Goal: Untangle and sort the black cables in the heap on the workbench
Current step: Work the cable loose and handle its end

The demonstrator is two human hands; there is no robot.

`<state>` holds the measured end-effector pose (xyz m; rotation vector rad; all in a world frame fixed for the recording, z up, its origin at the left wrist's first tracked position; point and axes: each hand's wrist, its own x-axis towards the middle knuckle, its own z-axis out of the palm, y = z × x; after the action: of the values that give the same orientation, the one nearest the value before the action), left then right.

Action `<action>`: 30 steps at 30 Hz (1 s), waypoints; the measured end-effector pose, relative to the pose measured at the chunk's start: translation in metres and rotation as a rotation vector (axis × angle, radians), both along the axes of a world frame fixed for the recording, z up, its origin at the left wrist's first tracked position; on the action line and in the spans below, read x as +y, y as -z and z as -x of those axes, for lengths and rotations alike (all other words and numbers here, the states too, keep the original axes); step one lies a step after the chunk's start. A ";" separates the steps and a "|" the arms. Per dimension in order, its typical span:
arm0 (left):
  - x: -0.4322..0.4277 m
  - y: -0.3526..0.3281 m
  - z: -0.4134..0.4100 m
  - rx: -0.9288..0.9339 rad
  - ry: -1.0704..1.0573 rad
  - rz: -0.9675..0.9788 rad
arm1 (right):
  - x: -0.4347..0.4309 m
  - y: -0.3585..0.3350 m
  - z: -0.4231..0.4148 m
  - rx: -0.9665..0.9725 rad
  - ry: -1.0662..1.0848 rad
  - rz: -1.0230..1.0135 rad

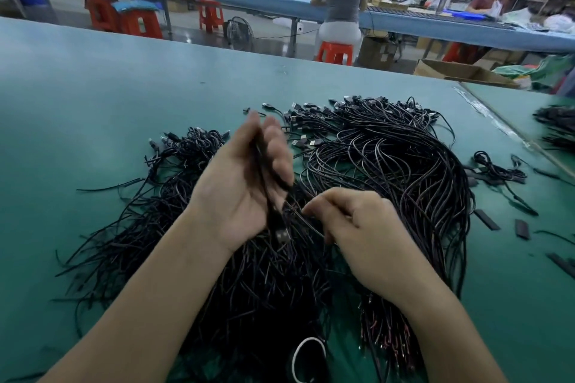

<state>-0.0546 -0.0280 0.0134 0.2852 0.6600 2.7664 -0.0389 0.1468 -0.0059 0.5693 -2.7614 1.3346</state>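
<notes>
The tangled heap of thin black cables (264, 289) lies nearest on the green-matted workbench (93, 87), under both forearms. Above it the right hand (357, 227) pinches a thin black strand (311, 225) of the heap with curled fingers, while the blurred left hand (242, 190), palm up, holds a black USB-plugged cable (267, 193). Farther off lies a looped bundle of black cables (404, 158).
</notes>
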 end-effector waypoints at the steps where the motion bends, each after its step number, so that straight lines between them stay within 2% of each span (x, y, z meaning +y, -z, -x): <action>1: 0.000 0.002 0.003 -0.008 -0.147 0.048 | -0.001 0.001 -0.001 -0.008 -0.031 -0.059; 4: 0.002 0.013 0.009 0.092 -0.374 0.370 | -0.004 -0.001 -0.005 -0.013 -0.115 -0.089; 7: 0.009 0.021 0.006 0.209 -0.441 0.930 | 0.000 -0.006 -0.004 0.035 -0.116 -0.064; 9: 0.018 0.022 0.000 0.306 -0.338 1.293 | 0.007 -0.010 -0.002 0.118 -0.076 -0.060; 11: 0.024 0.020 -0.006 0.311 -0.155 1.425 | 0.013 -0.013 -0.001 0.138 -0.090 0.042; 14: 0.020 0.015 -0.013 0.266 0.034 1.375 | 0.019 -0.017 0.000 0.167 -0.074 0.237; 16: 0.014 0.010 -0.015 0.271 0.171 1.221 | 0.018 -0.017 0.001 0.156 -0.068 0.357; 18: 0.008 0.008 -0.016 0.285 0.282 1.029 | 0.016 -0.016 0.001 0.079 -0.152 0.451; 21: 0.006 0.008 -0.016 0.275 0.372 0.835 | 0.016 -0.015 0.001 -0.065 -0.255 0.491; 24: 0.012 0.010 -0.015 0.222 0.259 0.893 | 0.018 -0.014 0.002 -0.037 -0.242 0.420; 27: 0.022 0.015 -0.011 0.179 -0.010 0.965 | 0.016 -0.012 0.001 0.113 -0.149 0.303; 30: 0.026 0.016 -0.009 0.100 -0.136 0.852 | 0.009 -0.012 -0.002 0.223 -0.074 0.278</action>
<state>-0.0458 -0.0021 -0.0028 0.1857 1.8268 2.3110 -0.0369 0.1556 0.0057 0.7545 -2.3492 1.5303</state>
